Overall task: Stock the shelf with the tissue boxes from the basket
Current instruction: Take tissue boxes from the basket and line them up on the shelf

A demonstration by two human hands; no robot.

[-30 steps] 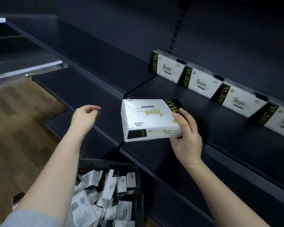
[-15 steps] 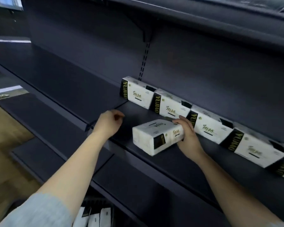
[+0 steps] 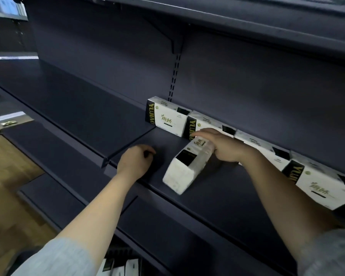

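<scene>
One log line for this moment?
right hand: grips tissue pack on shelf | left hand: curled, holds nothing | row: behind

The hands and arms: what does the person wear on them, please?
Both hands, left hand and right hand, are bare: no gloves, rings or watch can be seen. The forearms are uncovered too. Light grey sleeves begin only near the elbows, at the bottom corners of the view. The fabric looks plain, without any visible print.
</scene>
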